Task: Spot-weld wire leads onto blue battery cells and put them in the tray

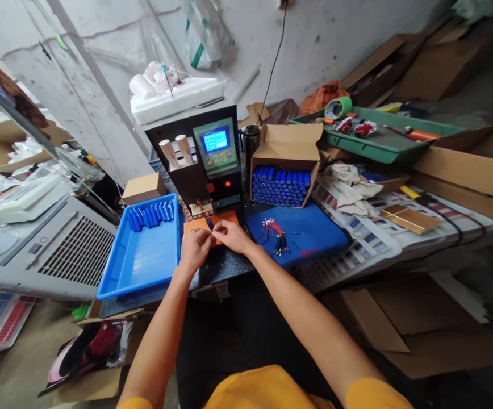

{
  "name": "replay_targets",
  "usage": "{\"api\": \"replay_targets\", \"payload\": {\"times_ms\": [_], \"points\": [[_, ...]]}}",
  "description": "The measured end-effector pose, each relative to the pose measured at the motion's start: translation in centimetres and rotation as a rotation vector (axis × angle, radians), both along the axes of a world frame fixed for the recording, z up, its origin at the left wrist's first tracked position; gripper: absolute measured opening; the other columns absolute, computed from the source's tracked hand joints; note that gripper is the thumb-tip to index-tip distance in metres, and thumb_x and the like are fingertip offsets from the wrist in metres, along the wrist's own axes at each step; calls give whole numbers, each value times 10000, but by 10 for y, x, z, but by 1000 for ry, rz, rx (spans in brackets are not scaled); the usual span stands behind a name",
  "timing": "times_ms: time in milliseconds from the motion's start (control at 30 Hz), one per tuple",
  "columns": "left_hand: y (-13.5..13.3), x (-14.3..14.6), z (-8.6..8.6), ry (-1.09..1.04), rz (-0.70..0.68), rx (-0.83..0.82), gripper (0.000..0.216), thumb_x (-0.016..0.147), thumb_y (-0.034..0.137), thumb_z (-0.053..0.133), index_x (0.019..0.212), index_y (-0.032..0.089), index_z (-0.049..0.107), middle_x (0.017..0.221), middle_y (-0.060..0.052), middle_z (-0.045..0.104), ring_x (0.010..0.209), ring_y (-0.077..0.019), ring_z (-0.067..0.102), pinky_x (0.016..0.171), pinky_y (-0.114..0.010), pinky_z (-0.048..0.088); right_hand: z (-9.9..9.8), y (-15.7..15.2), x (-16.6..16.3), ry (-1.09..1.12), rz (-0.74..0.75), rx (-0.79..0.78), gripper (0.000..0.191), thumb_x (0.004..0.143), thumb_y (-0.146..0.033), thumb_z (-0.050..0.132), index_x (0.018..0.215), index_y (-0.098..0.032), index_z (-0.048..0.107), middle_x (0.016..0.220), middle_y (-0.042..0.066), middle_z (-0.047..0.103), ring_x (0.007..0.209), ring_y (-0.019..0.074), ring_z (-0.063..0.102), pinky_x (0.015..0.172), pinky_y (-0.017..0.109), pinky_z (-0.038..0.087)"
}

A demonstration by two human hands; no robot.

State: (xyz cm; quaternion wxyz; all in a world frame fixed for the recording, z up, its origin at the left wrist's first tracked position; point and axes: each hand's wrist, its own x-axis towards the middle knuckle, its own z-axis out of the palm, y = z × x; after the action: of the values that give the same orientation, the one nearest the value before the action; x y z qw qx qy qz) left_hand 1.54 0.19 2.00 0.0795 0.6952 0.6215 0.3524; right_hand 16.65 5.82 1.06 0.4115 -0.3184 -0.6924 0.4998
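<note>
Pinching a small item (210,225) between the fingertips of both hands, a person in yellow sleeves works at a cluttered surface (225,264). The left hand (195,249) and right hand (233,236) meet fingertip to fingertip, and each grip is narrow and closed on the item, which shows a trace of blue but is too small to make out. It sits just above an orange plate (230,216) at the foot of a black welding machine (195,182). The machine stands at 12 o'clock from the hands, with its green control panel (217,146) lit. At 9 o'clock lies a blue tray (142,261), holding a row of blue cells (151,216) along its far end. A cardboard box (287,147), open and packed with more blue cells (281,186), stands at 1 o'clock. At 3 o'clock, near the right hand, a bundle of red and black wires (274,234) rests on a blue pad (310,230). Farther off at 2 o'clock, a green tray (370,149) carries tools, with a roll of green tape (338,107) at its far corner.
</note>
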Motion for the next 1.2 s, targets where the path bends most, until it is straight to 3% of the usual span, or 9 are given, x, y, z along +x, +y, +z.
{"api": "replay_targets", "payload": {"times_ms": [133, 267, 433, 500, 600, 767, 867, 967, 1200], "points": [[3, 2, 1, 15, -13, -7, 162, 826, 291, 559, 778, 189, 676, 725, -45, 638, 713, -178, 592, 694, -304, 447, -4, 1, -1, 15, 9, -32, 107, 749, -262, 619, 747, -155, 618, 656, -15, 605, 603, 112, 551, 601, 236, 451], [-3, 2, -7, -132, 3, 56, 120, 835, 270, 550, 818, 190, 639, 803, -51, 623, 771, -179, 598, 733, -311, 488, 1, 2, 1, 73, -33, -77, 117, 710, -271, 648, 702, -156, 631, 672, 1, 632, 623, 113, 559, 606, 231, 445], [-11, 5, -15, -147, -13, 176, 218, 826, 227, 575, 1033, 202, 637, 1238, -120, 545, 1180, -239, 528, 1002, -399, 444, 12, 3, 8, 219, -59, -272, 196, 673, -343, 670, 668, -156, 612, 519, -41, 533, 454, 72, 427, 447, 201, 321], [-8, 5, -17, -135, -83, 138, 314, 850, 235, 554, 1157, 217, 616, 1343, -131, 495, 1217, -249, 518, 1017, -412, 437, 15, 4, 11, 282, -59, -341, 213, 666, -358, 670, 669, -156, 601, 496, -51, 513, 421, 59, 396, 417, 193, 279], [2, 6, -20, -124, -165, 79, 371, 875, 262, 529, 1239, 224, 589, 1248, -135, 571, 1071, -232, 599, 933, -389, 484, 16, 5, 14, 333, -68, -393, 244, 667, -383, 678, 657, -158, 583, 482, -52, 509, 398, 50, 383, 391, 185, 243], [11, 5, -24, -165, -110, 49, 440, 839, 288, 577, 1262, 168, 571, 924, -91, 648, 799, -193, 618, 785, -353, 512, 16, 6, 16, 348, -104, -437, 307, 672, -424, 694, 613, -165, 540, 468, -56, 496, 384, 41, 374, 381, 182, 243], [11, 5, -23, -248, -96, 10, 384, 876, 330, 536, 1226, 180, 584, 947, -81, 673, 837, -190, 638, 808, -339, 508, 16, 7, 14, 350, -128, -443, 317, 665, -434, 704, 618, -166, 542, 471, -57, 493, 394, 42, 379, 385, 180, 250], [13, 4, -20, -333, -57, -32, 357, 888, 390, 523, 1167, 180, 598, 960, -74, 686, 866, -195, 649, 800, -324, 505, 15, 7, 13, 350, -159, -438, 327, 657, -440, 712, 611, -167, 538, 477, -55, 492, 406, 44, 390, 387, 178, 258], [27, -1, -21, -380, 3, -8, 247, 832, 411, 584, 870, 174, 641, 683, -10, 582, 633, -145, 545, 617, -264, 441, 12, 8, 7, 285, -203, -397, 308, 692, -424, 684, 595, -166, 547, 480, -42, 501, 408, 51, 399, 388, 179, 270]]}}
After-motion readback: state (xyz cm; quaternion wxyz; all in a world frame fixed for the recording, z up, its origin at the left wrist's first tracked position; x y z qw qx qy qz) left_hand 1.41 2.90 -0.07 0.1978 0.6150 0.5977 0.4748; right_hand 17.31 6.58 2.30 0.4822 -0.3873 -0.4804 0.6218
